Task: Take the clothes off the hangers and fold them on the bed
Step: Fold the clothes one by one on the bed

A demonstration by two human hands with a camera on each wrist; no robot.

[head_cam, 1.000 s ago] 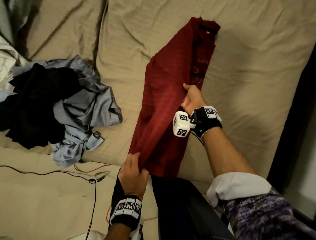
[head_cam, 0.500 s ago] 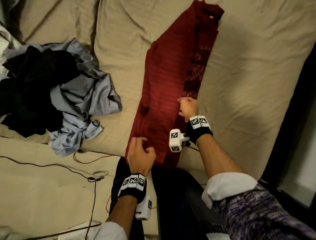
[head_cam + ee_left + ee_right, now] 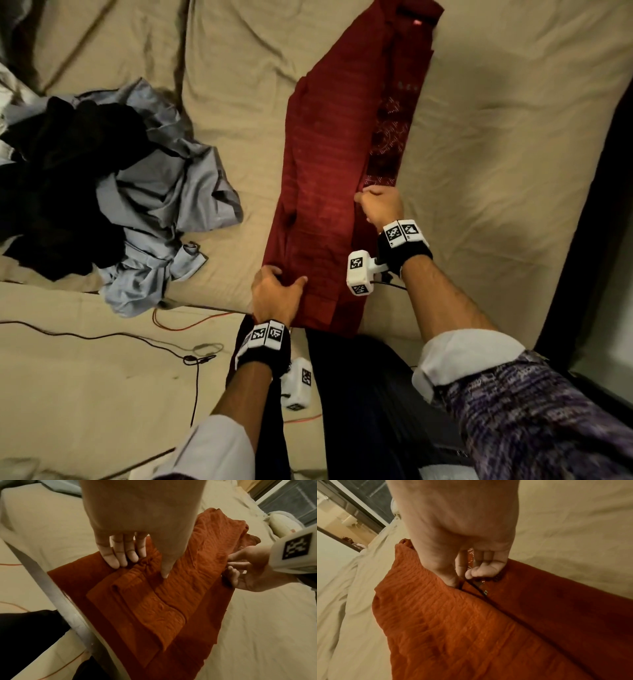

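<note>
A long red garment lies lengthwise on the beige bed sheet, folded into a narrow strip with an embroidered panel showing along its right side. My left hand is at the near left corner. There its fingertips and thumb bunch a fold of the upper layer. Halfway up the right edge, my right hand has its fingers curled. It pinches the edge of the folded layer between thumb and fingers. No hanger is in view.
A heap of grey-blue and black clothes lies at the left of the bed. A black cable and an orange one run across the near sheet. The bed's dark edge is at the right. My dark trousers are below the garment.
The near end of the garment, held up a second ago, now lies flat on the bed. Both hands came down with it, the right one sliding nearer along the right edge.
</note>
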